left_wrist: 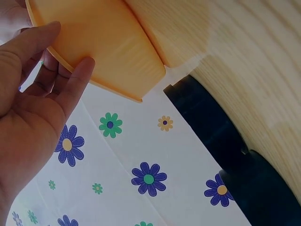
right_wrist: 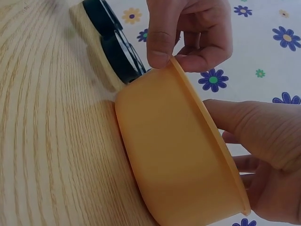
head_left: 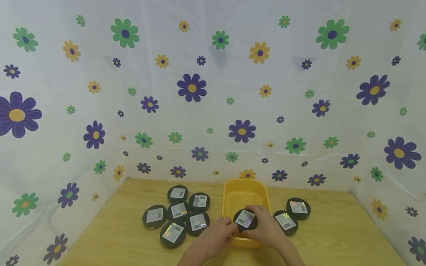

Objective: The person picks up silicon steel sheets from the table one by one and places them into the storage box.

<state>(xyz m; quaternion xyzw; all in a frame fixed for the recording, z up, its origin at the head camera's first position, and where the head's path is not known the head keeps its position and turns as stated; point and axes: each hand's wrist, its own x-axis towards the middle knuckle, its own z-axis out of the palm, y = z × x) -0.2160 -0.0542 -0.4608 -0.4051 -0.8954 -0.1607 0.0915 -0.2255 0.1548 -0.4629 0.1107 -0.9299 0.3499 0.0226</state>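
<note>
A round black flat container (head_left: 245, 219) with a white barcode label and a shiny sticker is held in my right hand (head_left: 267, 229). Thumb and fingers curl round its right side, above the front half of a yellow plastic tray (head_left: 245, 242). My left hand (head_left: 216, 236) pinches the tray's left rim near the front. In the left wrist view its fingertips (left_wrist: 83, 70) lie against the tray's outer wall. The right wrist view has my right hand (right_wrist: 268, 146) at the tray's rim, with the held container hidden behind the tray wall.
Several similar black containers (head_left: 173, 235) lie in a cluster left of the tray. Two more (head_left: 298, 208) touch each other at its right. The wooden table (head_left: 332, 236) ends at a white flowered cloth (head_left: 213, 118) on the back and sides.
</note>
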